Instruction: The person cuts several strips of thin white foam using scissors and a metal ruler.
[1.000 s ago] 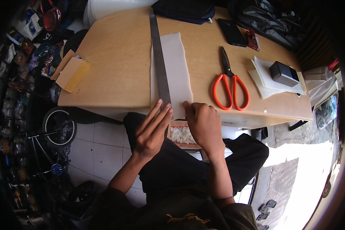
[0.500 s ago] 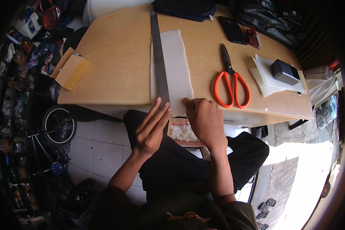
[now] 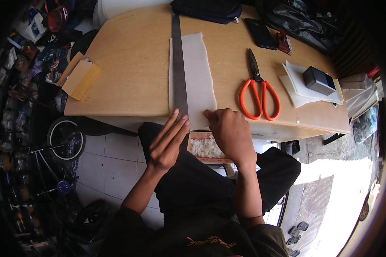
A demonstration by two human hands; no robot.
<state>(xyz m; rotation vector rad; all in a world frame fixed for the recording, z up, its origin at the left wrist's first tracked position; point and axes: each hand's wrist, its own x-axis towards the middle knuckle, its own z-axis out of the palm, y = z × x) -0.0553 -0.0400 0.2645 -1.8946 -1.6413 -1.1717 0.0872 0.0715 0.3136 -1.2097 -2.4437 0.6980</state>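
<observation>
Left hand: The person's left hand is open, fingers nearly straight and side by side, the tips resting on the near part of a straightedge; it grips nothing visible. The flat fingers probably serve to press the metal down so it does not slide.
Right hand: The right hand is curled into a loose fist, its thumb at the near right corner of an off-white sheet. Whether the corner is pinched, or something small sits inside the fist, cannot be told.
Straightedge: The dark metal straightedge runs away from the left fingertips, over the sheet and past its far edge; its near end is hidden by the hand. Lying lengthwise, it seems placed to give a true line along the sheet.
Sheet: The off-white sheet lies ahead of and between both hands on the wooden table, its near end at the table's edge, apparently for easy reach.
Tray below: Under the gap between the hands, a shallow box holds whitish pieces.
Scissors: Ahead and right of the right hand, orange-handled scissors lie with handles nearest, seemingly for ready pickup.
Farther right: White sheets sit under a grey box-shaped device, perhaps as a weight.
</observation>
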